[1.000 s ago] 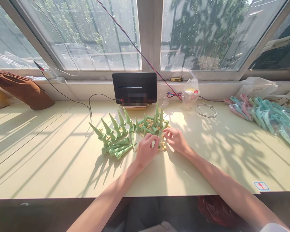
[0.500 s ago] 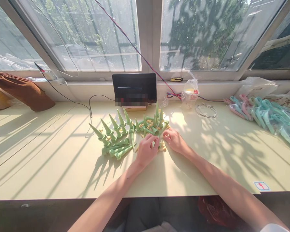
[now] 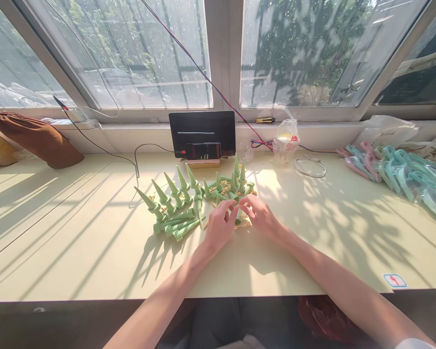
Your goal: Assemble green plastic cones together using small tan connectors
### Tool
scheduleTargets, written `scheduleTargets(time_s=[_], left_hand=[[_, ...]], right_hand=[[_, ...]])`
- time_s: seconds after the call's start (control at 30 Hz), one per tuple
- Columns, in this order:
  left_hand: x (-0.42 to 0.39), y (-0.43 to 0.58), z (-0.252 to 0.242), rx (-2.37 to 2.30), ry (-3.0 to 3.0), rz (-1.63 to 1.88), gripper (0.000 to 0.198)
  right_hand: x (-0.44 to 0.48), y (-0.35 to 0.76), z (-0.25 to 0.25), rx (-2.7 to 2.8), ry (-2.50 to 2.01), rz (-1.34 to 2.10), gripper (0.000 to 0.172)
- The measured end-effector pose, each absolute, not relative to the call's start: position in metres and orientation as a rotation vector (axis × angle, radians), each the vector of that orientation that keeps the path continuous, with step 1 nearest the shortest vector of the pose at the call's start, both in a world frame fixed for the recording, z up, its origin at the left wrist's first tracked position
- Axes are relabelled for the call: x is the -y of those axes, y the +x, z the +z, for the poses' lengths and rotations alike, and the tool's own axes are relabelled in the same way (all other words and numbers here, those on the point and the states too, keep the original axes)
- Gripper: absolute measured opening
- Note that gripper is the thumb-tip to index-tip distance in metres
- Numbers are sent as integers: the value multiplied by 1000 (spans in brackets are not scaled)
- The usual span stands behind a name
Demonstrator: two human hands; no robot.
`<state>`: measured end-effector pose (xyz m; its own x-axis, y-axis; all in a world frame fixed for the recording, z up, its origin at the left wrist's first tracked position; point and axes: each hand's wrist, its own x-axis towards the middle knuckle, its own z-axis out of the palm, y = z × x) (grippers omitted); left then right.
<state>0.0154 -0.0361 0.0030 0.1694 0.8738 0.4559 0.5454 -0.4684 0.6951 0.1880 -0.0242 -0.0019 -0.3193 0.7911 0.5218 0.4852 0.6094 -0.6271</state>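
Observation:
My left hand (image 3: 220, 225) and my right hand (image 3: 258, 216) meet over a heap of green cone-shaped plastic spikes (image 3: 227, 190) mixed with small yellow bits (image 3: 244, 222). Between the fingertips of both hands stands one green spike (image 3: 237, 216), pinched from both sides. To the left, a row of upright green spikes (image 3: 167, 194) runs across the pale table (image 3: 76, 242), with several more lying flat in front of them (image 3: 177, 225).
A dark tablet (image 3: 202, 133) with a phone (image 3: 203, 150) leans at the window sill. A plastic bag (image 3: 287, 135) and a coiled cable (image 3: 310, 167) lie to the right, a pile of teal and pink plastic parts (image 3: 399, 169) at far right, a brown bag (image 3: 36, 138) at left.
Both hands have drawn slightly toward me and closer together, and the right hand's fingers now pinch the spike with the left.

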Motion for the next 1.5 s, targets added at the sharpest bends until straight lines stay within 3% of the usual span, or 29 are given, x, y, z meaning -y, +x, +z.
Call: scheduleTargets(time_s=[0.53, 0.73, 1.07, 1.33, 1.5], left_hand=[[36, 16, 6, -1310, 2052, 1205, 15], [36, 16, 5, -1304, 2052, 1217, 19], [36, 16, 6, -1323, 2049, 1228, 22], [36, 16, 4, -1341, 2156, 1214, 26], [38, 17, 0, -1402, 2264, 1076, 16]], right_hand=[[27, 185, -4, 1650, -956, 886, 23], [27, 185, -7, 1653, -972, 871, 30], [28, 184, -3, 1685, -939, 834, 20], [25, 185, -6, 1558, -997, 796, 24], [20, 187, -10, 1399, -1042, 765, 26]])
